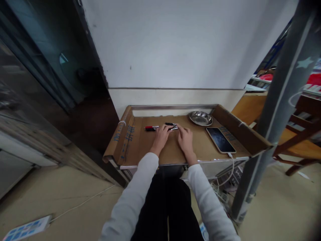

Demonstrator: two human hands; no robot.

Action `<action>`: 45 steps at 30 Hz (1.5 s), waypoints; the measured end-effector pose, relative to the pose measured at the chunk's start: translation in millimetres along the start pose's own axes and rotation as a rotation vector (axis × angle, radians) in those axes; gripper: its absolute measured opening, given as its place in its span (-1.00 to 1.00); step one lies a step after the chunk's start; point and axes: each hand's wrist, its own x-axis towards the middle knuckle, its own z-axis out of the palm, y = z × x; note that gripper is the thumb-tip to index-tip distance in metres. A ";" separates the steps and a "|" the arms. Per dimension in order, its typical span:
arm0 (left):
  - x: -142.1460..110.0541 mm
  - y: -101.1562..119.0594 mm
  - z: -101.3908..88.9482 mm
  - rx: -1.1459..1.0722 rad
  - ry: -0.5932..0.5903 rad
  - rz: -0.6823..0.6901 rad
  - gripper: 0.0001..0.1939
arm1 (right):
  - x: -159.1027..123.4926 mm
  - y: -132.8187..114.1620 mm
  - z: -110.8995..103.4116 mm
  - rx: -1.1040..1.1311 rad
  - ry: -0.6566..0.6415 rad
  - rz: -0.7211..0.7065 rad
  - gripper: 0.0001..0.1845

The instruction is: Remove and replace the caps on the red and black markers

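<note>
Both hands rest low over a cardboard-lined shelf. My left hand (163,134) is closed, with its fingertips on a black-and-silver pen (174,128). The fingers of my right hand (185,136) are bent and pinch the other end of that pen; its small parts are too fine to make out. Just beyond the fingertips lies a black pen (170,124). To the left of my left hand, a red pen (151,127) and a dark pen (149,129) lie side by side, their right ends partly hidden by the hand.
A round metal dish (200,118) stands at the back right of the cardboard (142,147). Nearer, a phone (220,140) lies with a white cable (233,165) hanging over the front edge. Cardboard flaps rise at both sides. A metal post (272,110) stands on the right.
</note>
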 end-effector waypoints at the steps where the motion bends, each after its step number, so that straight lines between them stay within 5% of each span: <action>1: -1.9 -0.5 -1.6 0.008 0.011 -0.022 -0.73 | 0.8 -0.9 0.4 0.040 -0.031 -0.079 -0.49; 4: -11.0 -1.8 -10.2 0.074 0.053 -0.139 -0.72 | 2.6 -2.1 1.6 0.080 -0.079 -0.170 -0.37; 11: -29.0 -2.6 -21.5 0.328 0.088 -0.480 -0.71 | 3.5 2.7 7.5 -0.229 -0.058 0.177 -0.58; 16: -22.0 -15.4 -9.1 0.280 0.087 -0.574 -0.71 | 1.7 -1.1 11.9 -0.350 -0.126 0.196 -0.57; 22: -9.8 -14.7 -3.5 0.234 0.099 -0.403 -0.74 | 0.5 -1.8 9.7 -0.357 -0.101 0.181 -0.63; 28: 2.1 7.2 11.7 0.129 -0.096 -0.029 -0.75 | 2.1 -1.3 8.9 -0.369 -0.091 0.244 -0.75; 45: 10.8 1.0 23.9 0.007 -0.100 -0.057 -0.86 | 2.0 5.2 9.2 -0.312 -0.118 0.226 -0.75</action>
